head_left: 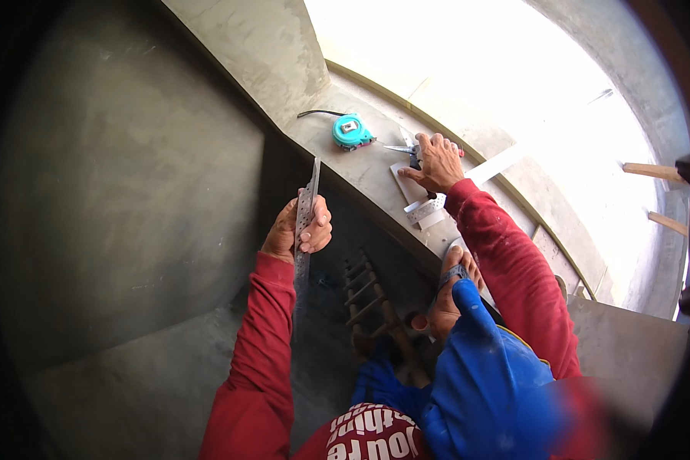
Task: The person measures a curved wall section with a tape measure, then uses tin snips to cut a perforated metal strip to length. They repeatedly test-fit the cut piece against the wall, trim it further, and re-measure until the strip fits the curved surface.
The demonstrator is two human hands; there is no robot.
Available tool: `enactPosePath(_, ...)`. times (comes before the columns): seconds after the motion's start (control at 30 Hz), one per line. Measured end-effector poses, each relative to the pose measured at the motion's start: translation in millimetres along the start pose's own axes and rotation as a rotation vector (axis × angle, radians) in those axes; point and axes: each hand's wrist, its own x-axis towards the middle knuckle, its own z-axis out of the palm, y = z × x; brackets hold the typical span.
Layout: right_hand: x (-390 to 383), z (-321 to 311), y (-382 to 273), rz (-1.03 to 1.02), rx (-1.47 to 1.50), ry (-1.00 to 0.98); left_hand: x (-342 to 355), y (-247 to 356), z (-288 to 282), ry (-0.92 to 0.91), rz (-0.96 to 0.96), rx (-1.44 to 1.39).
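My left hand (317, 224) is closed round a perforated corner bead (305, 207), a thin angled strip held upright over the dark gap beside the ledge. On the concrete ledge (391, 184), my right hand (440, 165) lies over a pair of snips (399, 149). Their pointed blades stick out to the left and a bit of red handle shows past my fingers, which curl over the rest. Just below that hand are short white perforated offcuts (425, 208). A turquoise tape measure (351, 133) with a black strap sits to the left of the snips.
A dark drop beside the ledge holds a wooden ladder (369, 295). My sandalled foot (451, 287) rests at the ledge's edge. Grey plastered wall (138, 192) fills the left. A long white strip (498, 162) crosses the curved rim, and wooden poles (652, 171) jut in at right.
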Motion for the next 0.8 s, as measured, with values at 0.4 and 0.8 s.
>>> enactPosePath(0.4,-38.1,-117.1,-22.0,0.227,1.433,-0.11,13.3,75.4,108.2,0.946,0.6,1.062)
enactPosePath(0.8,-111.6,-98.4,-74.7,0.381,1.852,-0.568,-116.8,198.1,215.1,1.202,1.383,1.24)
